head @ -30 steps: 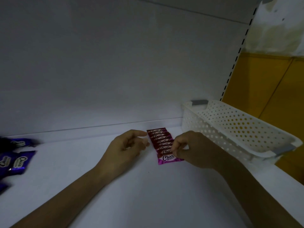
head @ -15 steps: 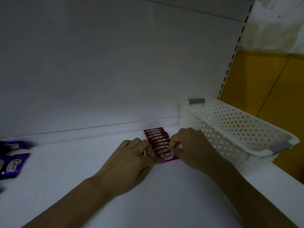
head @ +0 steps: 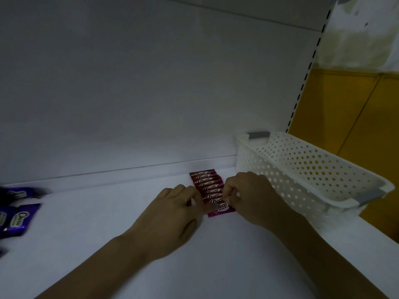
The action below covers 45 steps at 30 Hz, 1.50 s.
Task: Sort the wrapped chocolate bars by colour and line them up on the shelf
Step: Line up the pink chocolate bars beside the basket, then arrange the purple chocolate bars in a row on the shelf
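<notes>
A row of several red-wrapped chocolate bars (head: 205,182) lies overlapped on the white shelf (head: 108,244), running from the back wall toward me. The nearest bar (head: 222,209) has a pinker wrapper. My left hand (head: 172,214) lies flat on the shelf, its fingertips touching the left ends of the near bars. My right hand (head: 248,195) has curled fingers that pinch the right ends of the near bars. Purple-wrapped bars (head: 16,219) lie loose at the far left edge.
A white perforated plastic basket (head: 302,175) with grey handles stands on the shelf right of the row, close to my right hand. The shelf's back wall rises just behind the bars. A slotted upright and a yellow wall are at the right.
My left hand has moved right, from curled beside the row to lying flat against its left side. My right hand has stayed at the right ends of the near bars.
</notes>
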Each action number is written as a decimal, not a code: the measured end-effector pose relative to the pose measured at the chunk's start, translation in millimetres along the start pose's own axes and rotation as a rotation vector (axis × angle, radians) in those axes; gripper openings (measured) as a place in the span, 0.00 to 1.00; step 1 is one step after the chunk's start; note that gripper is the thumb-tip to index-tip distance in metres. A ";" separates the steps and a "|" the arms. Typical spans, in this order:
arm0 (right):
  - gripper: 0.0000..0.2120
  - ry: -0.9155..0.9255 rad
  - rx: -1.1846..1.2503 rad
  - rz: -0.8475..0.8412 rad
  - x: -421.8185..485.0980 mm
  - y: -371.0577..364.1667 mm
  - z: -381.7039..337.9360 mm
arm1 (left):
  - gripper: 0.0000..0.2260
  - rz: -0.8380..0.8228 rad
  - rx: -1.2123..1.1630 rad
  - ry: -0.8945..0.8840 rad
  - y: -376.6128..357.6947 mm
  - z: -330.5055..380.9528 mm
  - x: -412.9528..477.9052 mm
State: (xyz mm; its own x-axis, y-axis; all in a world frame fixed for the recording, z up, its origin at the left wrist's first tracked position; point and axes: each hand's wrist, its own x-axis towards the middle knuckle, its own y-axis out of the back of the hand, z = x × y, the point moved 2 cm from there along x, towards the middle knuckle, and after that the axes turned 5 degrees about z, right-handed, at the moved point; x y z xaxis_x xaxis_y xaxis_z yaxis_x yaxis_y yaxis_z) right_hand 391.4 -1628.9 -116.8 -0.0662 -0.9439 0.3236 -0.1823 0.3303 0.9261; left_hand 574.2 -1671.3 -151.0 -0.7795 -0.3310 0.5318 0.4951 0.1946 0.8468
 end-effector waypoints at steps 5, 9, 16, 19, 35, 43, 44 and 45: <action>0.12 0.011 -0.018 0.130 1.7 -0.3 -1.0 | 0.20 0.101 0.055 0.073 6.5 3.0 -0.7; 0.19 0.065 0.085 0.188 1.0 1.5 -12.1 | 0.21 0.068 0.200 0.093 15.1 6.5 0.6; 0.25 0.341 0.048 0.167 -9.6 -3.2 -70.2 | 0.28 -0.062 0.508 0.149 75.3 0.4 -50.7; 0.25 0.497 0.113 0.135 -16.1 -12.1 -120.7 | 0.29 -0.090 0.564 0.225 106.1 0.0 -95.1; 0.22 0.341 0.423 0.026 -1.3 -97.6 -318.6 | 0.33 -0.009 0.468 0.815 189.8 2.9 -274.6; 0.18 0.046 0.649 0.092 7.4 -105.4 -307.3 | 0.34 -0.058 0.355 0.920 163.0 -68.7 -241.6; 0.18 0.046 0.647 0.106 8.0 -106.5 -307.9 | 0.35 -0.077 0.345 0.916 160.4 -81.4 -234.9; 0.18 0.040 0.644 0.117 8.6 -107.4 -307.9 | 0.35 -0.086 0.335 0.909 159.4 -94.9 -227.8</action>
State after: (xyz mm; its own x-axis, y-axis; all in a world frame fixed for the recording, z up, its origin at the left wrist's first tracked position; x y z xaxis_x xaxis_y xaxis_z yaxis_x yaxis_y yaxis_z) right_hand 712.5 -1673.2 -153.7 -0.0866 -0.8970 0.4334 -0.7278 0.3540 0.5873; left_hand 867.2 -1652.5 -138.3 -0.1447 -0.9158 0.3747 0.2055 0.3426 0.9167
